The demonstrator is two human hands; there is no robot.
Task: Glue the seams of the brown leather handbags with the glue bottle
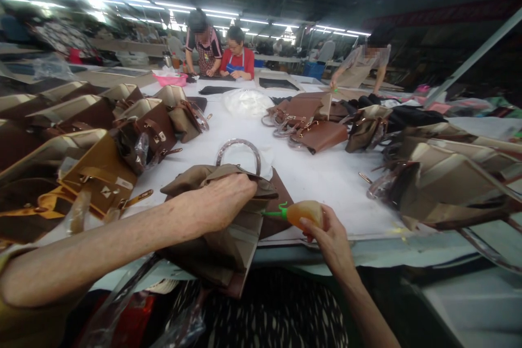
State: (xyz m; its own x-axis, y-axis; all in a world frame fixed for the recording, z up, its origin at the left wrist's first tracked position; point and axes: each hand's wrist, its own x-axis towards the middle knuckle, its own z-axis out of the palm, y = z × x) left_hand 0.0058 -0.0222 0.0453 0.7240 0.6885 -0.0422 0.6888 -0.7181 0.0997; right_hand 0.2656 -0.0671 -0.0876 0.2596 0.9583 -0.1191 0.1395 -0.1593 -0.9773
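Observation:
A handbag (222, 250) with a brown-olive cloth lining lies tilted at the table's front edge, one plastic-wrapped handle loop (238, 144) standing up behind it. My left hand (232, 196) is closed over the bag's upper edge, its fingertips hidden in the folds of the lining. In my right hand (332, 234) is a squeeze glue bottle (302, 213), lying nearly level, with amber liquid inside and a green nozzle. The nozzle's tip points left and sits close to the bag's open side; whether it touches cannot be made out.
Rows of brown handbags (149, 125) and a mustard one (100, 174) stand on the left. More brown bags (320, 133) lie at centre right, others (452, 179) at far right. White plastic (248, 102) and a pink basin (170, 79) are farther back. Several people work beyond.

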